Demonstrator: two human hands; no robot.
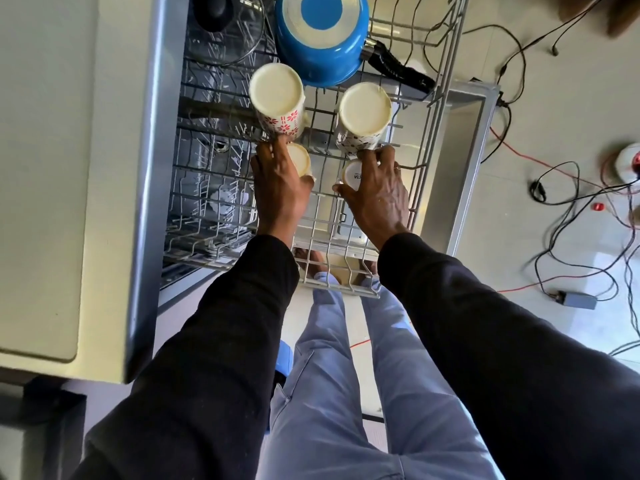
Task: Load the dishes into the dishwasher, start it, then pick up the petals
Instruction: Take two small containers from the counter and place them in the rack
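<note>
**Inspector:** Cup positions?
**Assistant:** Left small cup [300, 160] and right small cup [351, 174] are inverted in the dishwasher rack [415, 166], just before the upturned floral mug [277, 95] and patterned mug [365, 110].
**Inspector:** Hands?
**Assistant:** Left hand [280, 181] grips the left cup, right hand [379, 190] the right.
**Inspector:** Behind?
**Assistant:** Blue pot [322, 39], upturned.

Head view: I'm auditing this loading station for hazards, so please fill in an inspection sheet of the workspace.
Surface: wire rack pulled out of the dishwasher.
Job's things: blue saucepan, flowered mug and dark-patterned mug upside down on the rack; glass lid beside the saucepan; petals not seen.
Clutter: nothing seen.
Hands: left hand grips the left small cup, right hand grips the right small cup.
Cables: loose wires strewn over the floor at right.
Surroundings: pale counter at left.
</note>
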